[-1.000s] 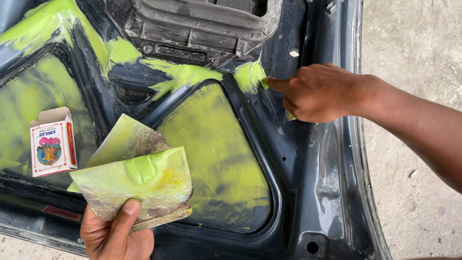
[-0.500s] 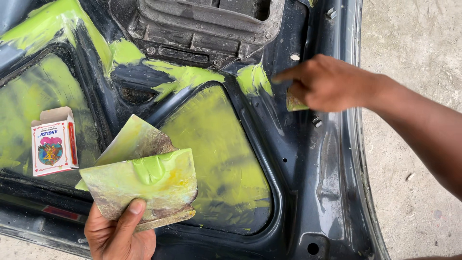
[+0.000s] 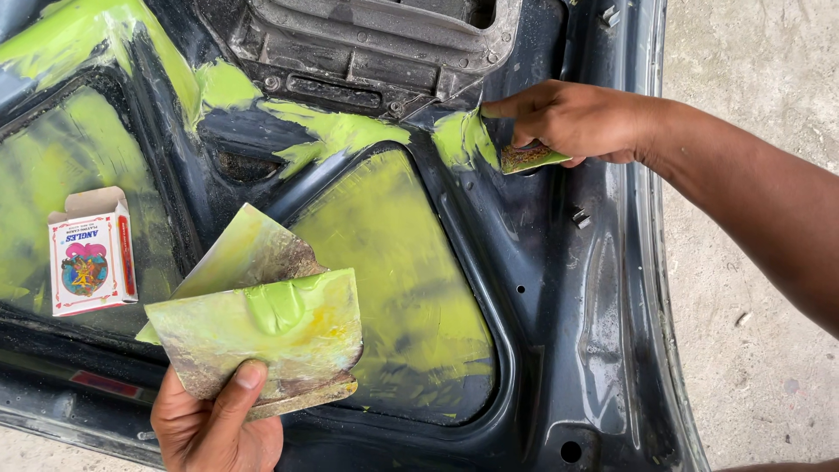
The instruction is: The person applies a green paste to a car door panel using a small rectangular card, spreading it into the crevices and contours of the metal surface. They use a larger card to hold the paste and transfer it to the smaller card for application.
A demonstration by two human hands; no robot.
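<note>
On the concrete floor (image 3: 760,367) lies a dark car panel (image 3: 559,288), inner side up, its ribs and recesses facing the camera. Much of it is smeared with yellow-green filler (image 3: 393,288): one broad coat fills the recess in the middle, another covers the recess at the left, and thinner streaks run along the ribs toward the top. Between the coats the bare metal shows dark blue-grey, scuffed and dusty, with small holes along the right edge. At the top sits a black moulded part (image 3: 367,44), grimy and free of filler.

Near the top, the right hand (image 3: 577,118) reaches in from the right. Its fingers are closed on a small card (image 3: 529,157), stained green and brown, and the index finger stretches out to the left. The card's edge rests on the panel just beside a fresh green patch (image 3: 459,140).

Low in the view, the left hand (image 3: 218,419) grips a stack of cards (image 3: 271,336) with the thumb pressed on top. The top card carries a blob of filler (image 3: 278,304) near its upper edge; its surface is crusted with old green, yellow and rust-brown smears. This stack is held above the panel's lower left part.

A small white carton (image 3: 90,253) with a red border and open flap lies in the left recess, well apart from both hands.
</note>
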